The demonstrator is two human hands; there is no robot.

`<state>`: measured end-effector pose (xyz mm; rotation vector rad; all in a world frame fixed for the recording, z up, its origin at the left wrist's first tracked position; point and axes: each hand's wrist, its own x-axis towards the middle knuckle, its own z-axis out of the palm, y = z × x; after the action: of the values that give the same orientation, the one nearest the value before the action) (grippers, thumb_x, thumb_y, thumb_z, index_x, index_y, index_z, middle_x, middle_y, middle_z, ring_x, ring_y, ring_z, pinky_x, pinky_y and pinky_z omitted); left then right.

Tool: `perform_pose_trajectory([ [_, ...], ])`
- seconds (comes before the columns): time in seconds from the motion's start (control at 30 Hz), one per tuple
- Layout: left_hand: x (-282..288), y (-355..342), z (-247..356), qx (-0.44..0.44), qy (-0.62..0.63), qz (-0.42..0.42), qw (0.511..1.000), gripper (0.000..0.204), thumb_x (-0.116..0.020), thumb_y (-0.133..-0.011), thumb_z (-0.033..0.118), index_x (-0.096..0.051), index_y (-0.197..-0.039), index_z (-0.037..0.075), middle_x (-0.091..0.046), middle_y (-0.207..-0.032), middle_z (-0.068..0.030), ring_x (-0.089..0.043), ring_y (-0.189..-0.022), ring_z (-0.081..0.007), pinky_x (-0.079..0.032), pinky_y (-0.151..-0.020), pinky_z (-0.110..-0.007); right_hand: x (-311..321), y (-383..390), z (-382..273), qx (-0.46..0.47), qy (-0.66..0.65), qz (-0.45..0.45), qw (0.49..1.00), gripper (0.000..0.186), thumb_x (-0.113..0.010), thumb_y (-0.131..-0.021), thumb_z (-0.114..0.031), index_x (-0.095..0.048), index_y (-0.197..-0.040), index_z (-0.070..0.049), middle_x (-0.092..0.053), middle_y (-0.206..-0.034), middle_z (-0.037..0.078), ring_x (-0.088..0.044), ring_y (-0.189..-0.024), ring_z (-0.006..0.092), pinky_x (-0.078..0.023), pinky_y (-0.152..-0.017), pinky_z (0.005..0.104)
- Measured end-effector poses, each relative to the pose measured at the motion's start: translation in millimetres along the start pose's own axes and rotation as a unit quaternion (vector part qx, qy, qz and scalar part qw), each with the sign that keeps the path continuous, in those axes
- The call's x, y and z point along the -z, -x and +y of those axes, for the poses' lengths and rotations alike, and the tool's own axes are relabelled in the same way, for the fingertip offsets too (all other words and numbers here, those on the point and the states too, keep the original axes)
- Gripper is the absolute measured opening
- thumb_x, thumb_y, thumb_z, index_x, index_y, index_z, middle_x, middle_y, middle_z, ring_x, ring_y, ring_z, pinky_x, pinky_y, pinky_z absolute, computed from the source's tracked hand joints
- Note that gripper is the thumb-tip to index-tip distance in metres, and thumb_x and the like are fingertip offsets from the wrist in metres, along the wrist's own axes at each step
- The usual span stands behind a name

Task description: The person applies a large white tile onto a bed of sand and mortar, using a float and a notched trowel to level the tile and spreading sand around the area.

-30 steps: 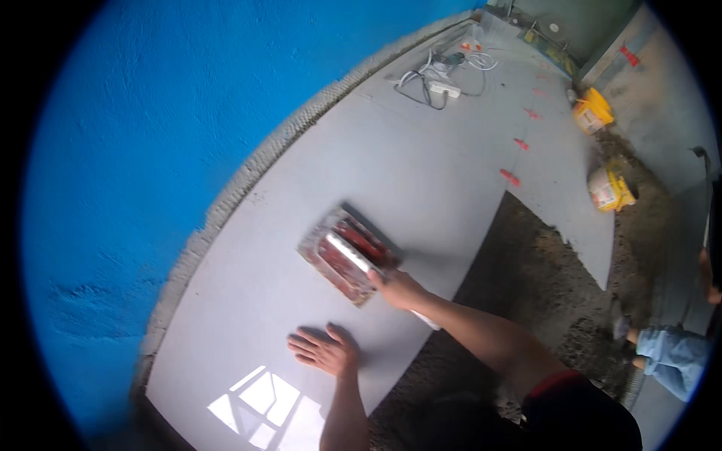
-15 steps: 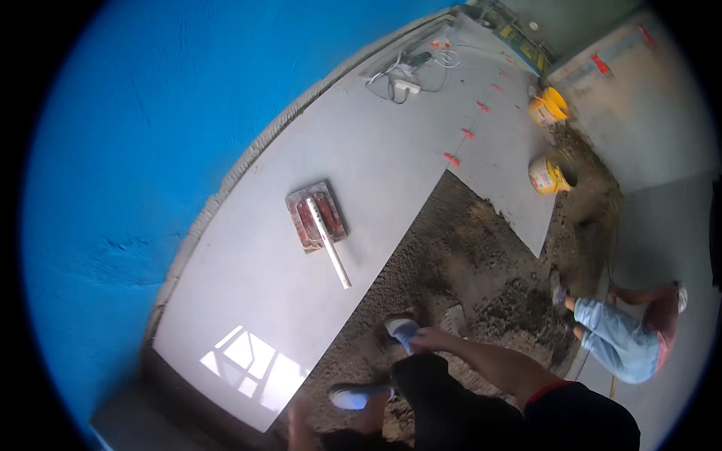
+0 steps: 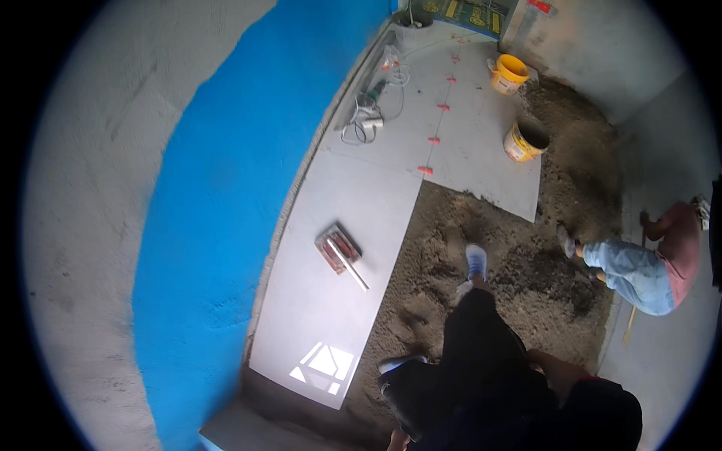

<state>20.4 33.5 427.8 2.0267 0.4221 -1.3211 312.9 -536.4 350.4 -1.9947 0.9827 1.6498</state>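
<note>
My left hand (image 3: 398,441) shows only in part at the lower edge, beside my dark trouser leg; its fingers cannot be made out. My right hand (image 3: 538,361) rests against my right thigh, its fingers hidden. Nothing can be seen in either hand. My shoe (image 3: 476,260) stands on the rough mortar bed (image 3: 440,225), and my other shoe (image 3: 402,363) is close to the tile edge. On the large pale tile (image 3: 308,308) to the left lies a mortar-stained rectangular block (image 3: 331,252) with a reddish top. A white bar (image 3: 350,267) lies across it.
Red levelling clips (image 3: 434,140) line a tile joint. Two yellow buckets (image 3: 510,74) (image 3: 525,141) stand at the far right. A corded power tool (image 3: 370,98) lies by the blue wall (image 3: 218,225). At right, a co-worker (image 3: 639,270) bends over beside a yellow strip.
My view has turned, and my body has come upright. My right hand has gone from my shoe up to my thigh. One foot has stepped forward on the mortar. The co-worker's arm has shifted.
</note>
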Motion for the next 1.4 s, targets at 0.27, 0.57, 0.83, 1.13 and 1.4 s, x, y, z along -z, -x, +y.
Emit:
perform_pose_trajectory([
  [0.27,64,-32,195,0.068,-0.053,0.044,0.995,0.035,-0.058,-0.091,0.031,-0.064,-0.116,0.007,-0.069,-0.107,-0.0155,-0.067,-0.101,-0.0309,-0.054,-0.078,-0.043,197,74,-281,0.174,0.574,-0.088,0.795,0.02,-0.059,-0.092,-0.019,-0.068,-0.097,-0.002,-0.061,-0.074,0.016,-0.056,-0.063,0.0245,-0.049,-0.066,0.0389],
  [0.57,138,-94,381,0.232,0.221,0.114,0.941,0.034,-0.054,-0.093,0.031,-0.064,-0.116,0.007,-0.069,-0.106,-0.0164,-0.067,-0.103,-0.0304,-0.053,-0.079,-0.043,399,87,-380,0.292,-0.121,-0.076,0.946,0.035,-0.056,-0.092,-0.033,-0.067,-0.074,-0.004,-0.064,-0.065,0.009,-0.063,-0.059,0.0194,-0.051,-0.054,0.035],
  [0.83,182,-118,465,0.098,0.195,0.153,0.964,0.036,-0.051,-0.095,0.032,-0.064,-0.118,0.008,-0.068,-0.111,-0.0168,-0.065,-0.108,-0.0343,-0.051,-0.089,-0.046,457,-11,-336,0.431,-0.063,-0.001,0.9,0.025,-0.056,-0.095,-0.028,-0.06,-0.087,-0.005,-0.063,-0.069,0.009,-0.063,-0.057,0.0188,-0.051,-0.051,0.0309],
  [1.13,269,-181,507,-0.085,-0.007,0.136,0.987,0.027,-0.061,-0.084,0.019,-0.067,-0.108,0.01,-0.068,-0.103,-0.0166,-0.064,-0.103,-0.0345,-0.051,-0.087,-0.046,488,98,-287,0.12,-0.367,-0.036,0.922,0.028,-0.051,-0.102,-0.032,-0.056,-0.092,-0.007,-0.063,-0.078,0.007,-0.062,-0.063,0.0187,-0.05,-0.049,0.0296],
  [1.4,283,-253,501,-0.102,-0.034,0.161,0.981,0.029,-0.056,-0.085,0.022,-0.07,-0.097,0.0,-0.069,-0.102,-0.0223,-0.067,-0.097,-0.0356,-0.053,-0.086,-0.044,472,118,-275,0.065,-0.346,-0.002,0.936,0.033,-0.058,-0.098,-0.033,-0.055,-0.118,-0.007,-0.062,-0.092,0.006,-0.065,-0.072,0.0193,-0.057,-0.064,0.0341],
])
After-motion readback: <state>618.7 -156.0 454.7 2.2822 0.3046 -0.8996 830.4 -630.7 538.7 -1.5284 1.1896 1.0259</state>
